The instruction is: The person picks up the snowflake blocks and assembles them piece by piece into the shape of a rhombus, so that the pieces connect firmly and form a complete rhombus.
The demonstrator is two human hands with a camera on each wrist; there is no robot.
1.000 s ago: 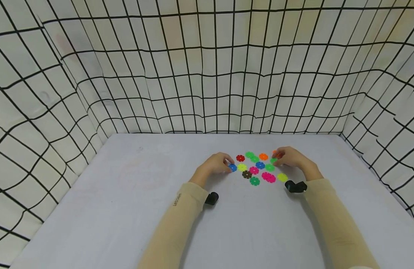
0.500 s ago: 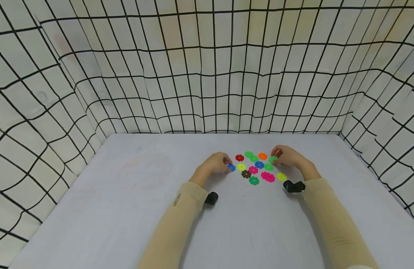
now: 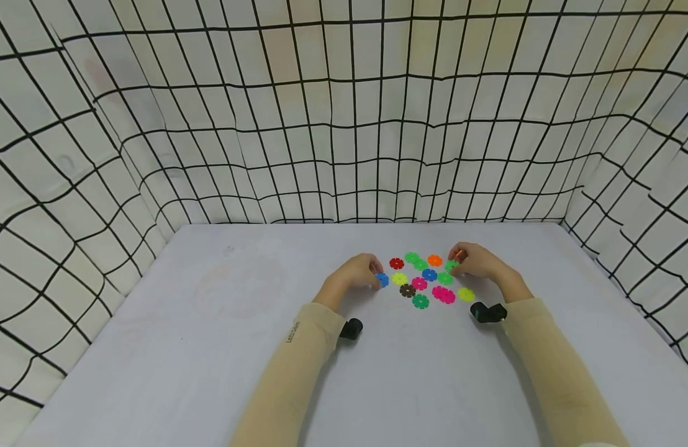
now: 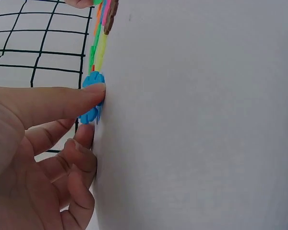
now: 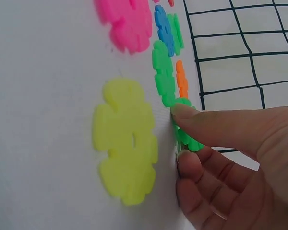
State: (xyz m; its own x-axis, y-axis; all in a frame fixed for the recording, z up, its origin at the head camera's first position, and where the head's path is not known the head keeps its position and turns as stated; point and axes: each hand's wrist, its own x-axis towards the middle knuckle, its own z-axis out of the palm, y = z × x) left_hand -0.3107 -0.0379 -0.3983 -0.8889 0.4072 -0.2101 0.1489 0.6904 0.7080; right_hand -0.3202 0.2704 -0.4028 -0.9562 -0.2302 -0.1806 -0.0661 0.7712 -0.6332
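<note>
In the head view, several flower-shaped plastic discs lie spread on the white table. My left hand [image 3: 361, 271] is at their left edge and pinches a blue disc [image 4: 91, 79] between thumb and forefinger; the disc is tilted up at the tabletop. At the far right of the group, my right hand [image 3: 478, 261] pinches a green disc [image 5: 191, 139], the thumb on its near face and the fingers behind. A sliver of orange [image 3: 459, 253] shows among the right fingers, mostly hidden. A yellow disc [image 5: 125, 143] lies flat near the right hand.
Between the hands lie a red disc [image 3: 397, 264], a brown disc [image 3: 408, 290], an orange disc [image 3: 434, 260] and overlapping pink discs [image 3: 443, 294]. White walls with a black grid [image 3: 333, 143] enclose the table's back and sides.
The orange piece beyond my right fingertips is now mostly hidden by the fingers. My right hand has shifted slightly; the left keeps its place at the blue disc. The other discs lie as before.
</note>
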